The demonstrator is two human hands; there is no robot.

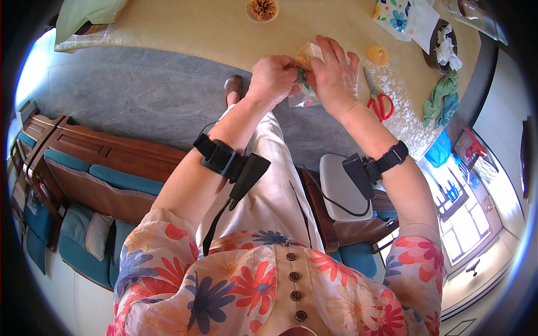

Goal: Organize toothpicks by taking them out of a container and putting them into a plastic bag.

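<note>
Over the table's near edge, my left hand (275, 80) pinches a clear plastic bag (303, 100) that has green and red print on it. From the other side my right hand (335, 75) holds the same bag. A bundle of thin wooden toothpicks (303, 61) shows at the bag's top, between the hands. Red-handled scissors (380, 105) lie to the right of my right hand, blades pointing away from me. Beyond them is a small yellow-orange plastic cap (378, 56). Farther back stands a round container of toothpicks (262, 10). The fingertips inside the bag's folds are partly hidden.
A covered table (189, 25) spans the far side. On its right are a flowered tissue pack (393, 19), a dark bowl with crumpled tissues (435, 50) and a green-blue cloth (440, 98). A pale green bag (86, 19) lies far left. Behind stands a wooden sofa (109, 147).
</note>
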